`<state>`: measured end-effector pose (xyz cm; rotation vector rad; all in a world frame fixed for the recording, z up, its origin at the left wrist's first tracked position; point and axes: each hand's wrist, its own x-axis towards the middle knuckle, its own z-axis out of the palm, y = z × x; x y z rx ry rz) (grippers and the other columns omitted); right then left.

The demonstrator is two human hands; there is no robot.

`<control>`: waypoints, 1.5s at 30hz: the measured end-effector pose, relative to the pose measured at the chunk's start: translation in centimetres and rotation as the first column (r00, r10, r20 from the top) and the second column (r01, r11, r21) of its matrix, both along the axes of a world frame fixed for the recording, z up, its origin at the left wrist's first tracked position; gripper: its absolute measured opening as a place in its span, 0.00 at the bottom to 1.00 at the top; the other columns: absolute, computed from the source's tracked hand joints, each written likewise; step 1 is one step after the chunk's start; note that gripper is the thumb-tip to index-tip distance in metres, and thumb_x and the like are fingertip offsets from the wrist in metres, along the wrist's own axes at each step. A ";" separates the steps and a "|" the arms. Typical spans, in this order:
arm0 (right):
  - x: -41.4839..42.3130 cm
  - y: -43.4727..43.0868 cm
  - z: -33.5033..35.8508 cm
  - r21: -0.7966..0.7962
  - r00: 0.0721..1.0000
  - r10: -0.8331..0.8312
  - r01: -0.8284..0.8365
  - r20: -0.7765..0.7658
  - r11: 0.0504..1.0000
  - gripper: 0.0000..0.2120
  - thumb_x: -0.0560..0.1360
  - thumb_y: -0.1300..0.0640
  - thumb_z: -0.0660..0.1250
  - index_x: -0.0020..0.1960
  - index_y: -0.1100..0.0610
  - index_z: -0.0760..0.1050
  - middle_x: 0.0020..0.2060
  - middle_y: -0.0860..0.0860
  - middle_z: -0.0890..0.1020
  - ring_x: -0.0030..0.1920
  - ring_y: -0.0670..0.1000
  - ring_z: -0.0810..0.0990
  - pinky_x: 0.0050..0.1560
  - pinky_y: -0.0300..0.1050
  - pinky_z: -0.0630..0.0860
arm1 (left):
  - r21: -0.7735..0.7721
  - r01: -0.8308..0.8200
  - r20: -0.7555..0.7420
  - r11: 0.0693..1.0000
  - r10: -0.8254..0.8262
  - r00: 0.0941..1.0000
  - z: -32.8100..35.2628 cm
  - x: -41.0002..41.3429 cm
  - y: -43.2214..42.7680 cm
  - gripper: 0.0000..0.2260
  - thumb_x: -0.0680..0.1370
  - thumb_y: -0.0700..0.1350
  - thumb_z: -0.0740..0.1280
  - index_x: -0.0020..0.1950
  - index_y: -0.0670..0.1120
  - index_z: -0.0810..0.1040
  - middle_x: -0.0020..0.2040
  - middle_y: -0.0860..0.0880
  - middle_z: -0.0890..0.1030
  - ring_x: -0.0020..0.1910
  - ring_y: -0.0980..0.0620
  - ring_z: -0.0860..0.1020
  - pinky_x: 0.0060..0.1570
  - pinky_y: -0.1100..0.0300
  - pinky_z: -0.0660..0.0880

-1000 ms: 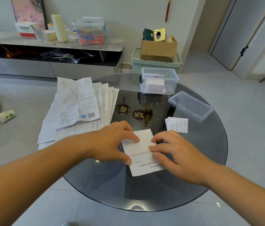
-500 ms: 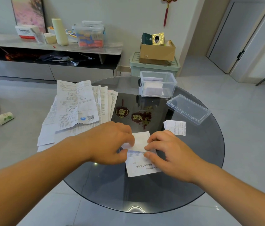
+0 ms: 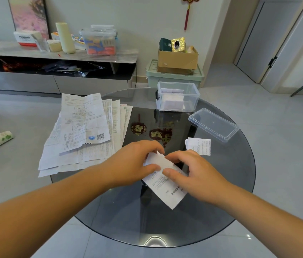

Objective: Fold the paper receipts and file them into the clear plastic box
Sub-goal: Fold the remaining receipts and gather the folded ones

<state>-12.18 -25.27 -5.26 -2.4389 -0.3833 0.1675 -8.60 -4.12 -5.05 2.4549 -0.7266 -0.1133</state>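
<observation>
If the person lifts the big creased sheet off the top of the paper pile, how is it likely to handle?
Probably floppy and light: the top sheet is thin creased paper, so it would likely sag along the folds. The pile overhangs the left edge of the glass table, so a careless pull might drag loose sheets off.

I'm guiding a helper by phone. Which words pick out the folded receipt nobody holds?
On the round glass table, look to the right side, just nearer than the clear lid. The small folded receipt lies there untouched, far smaller than the big sheets fanned at left.
</observation>
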 end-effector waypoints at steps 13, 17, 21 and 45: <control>-0.5 1.6 -1.5 -0.052 0.981 -0.167 0.173 0.103 0.984 0.06 0.78 0.48 0.67 0.52 0.39 0.71 0.52 0.39 0.70 0.58 0.43 0.66 0.62 0.44 0.60 | 0.198 -0.018 0.052 0.980 0.008 0.999 -1.0 -0.2 -0.5 0.13 0.78 0.62 0.65 0.61 0.62 0.73 0.54 0.57 0.70 0.52 0.57 0.70 0.56 0.57 0.71; -0.8 1.6 -1.4 -0.111 0.976 -0.196 0.206 0.091 0.972 0.05 0.77 0.44 0.67 0.51 0.40 0.71 0.54 0.40 0.68 0.60 0.43 0.63 0.59 0.42 0.54 | 0.198 -0.030 -0.027 0.980 0.036 0.999 -0.8 -0.1 -0.6 0.12 0.77 0.61 0.66 0.59 0.64 0.72 0.53 0.56 0.69 0.52 0.55 0.69 0.59 0.55 0.70; -0.7 1.5 -0.7 -0.160 0.985 -0.171 0.175 0.039 0.972 0.08 0.76 0.42 0.68 0.52 0.39 0.70 0.54 0.40 0.67 0.59 0.43 0.62 0.60 0.43 0.55 | 0.178 0.000 -0.175 0.984 0.032 0.984 0.4 0.5 -0.5 0.09 0.78 0.55 0.69 0.57 0.63 0.73 0.54 0.55 0.68 0.52 0.55 0.72 0.56 0.58 0.73; 0.3 0.8 0.2 -0.099 0.976 -0.194 0.184 -0.096 0.978 0.10 0.73 0.39 0.71 0.49 0.40 0.74 0.51 0.40 0.72 0.57 0.48 0.72 0.62 0.55 0.72 | 0.210 0.001 -0.166 0.978 0.035 0.986 1.7 1.4 -1.1 0.18 0.68 0.56 0.79 0.49 0.55 0.74 0.52 0.57 0.73 0.49 0.56 0.75 0.51 0.56 0.79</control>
